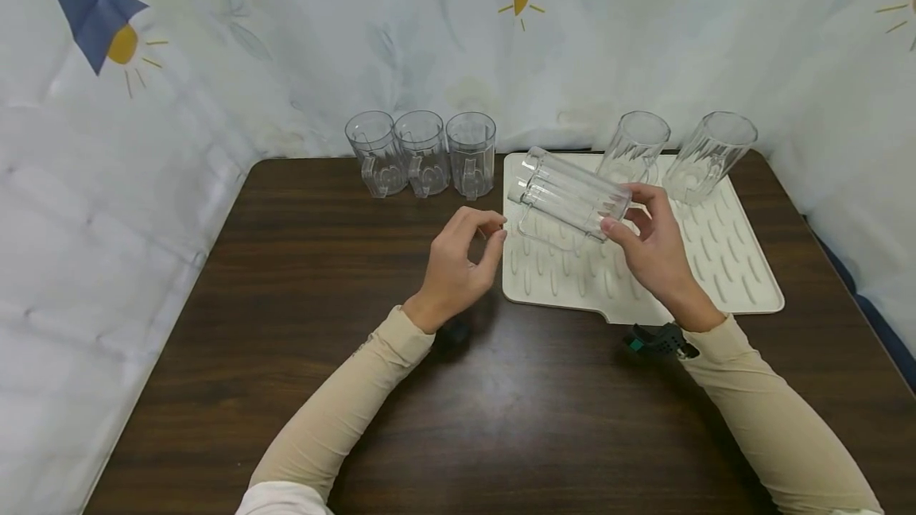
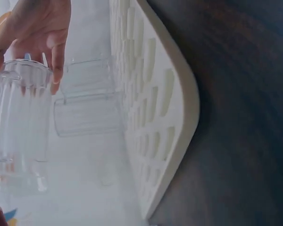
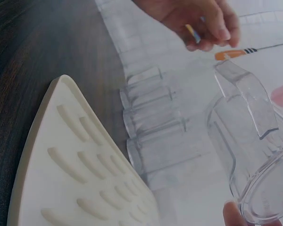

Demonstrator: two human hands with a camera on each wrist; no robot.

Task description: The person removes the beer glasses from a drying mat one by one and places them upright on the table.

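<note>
above a ribbed cream mat (image 1: 558, 280), the right hand (image 1: 654, 241) grips a tilted clear mug (image 1: 568, 191) by its base; the left hand (image 1: 460, 257) curves near the rim, thumb and fingertips narrowly apart. two fluted mugs (image 1: 635, 145) stand on the mat, three mugs (image 1: 422, 151) on the dark wood-grain table (image 1: 501, 412); rocket-printed white cloth (image 1: 308, 38) hangs behind.

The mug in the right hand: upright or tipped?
Tipped: in the head view, the mug lies nearly sideways in the right hand, one end toward the left hand.

Looking like a makeshift, cloth-walled booth, leaving home or workplace uncertain; showing rocket-printed fabric (image 1: 444, 46) hanging beyond the far, left and right edges of a wood-grain surface (image 1: 501, 420).
</note>
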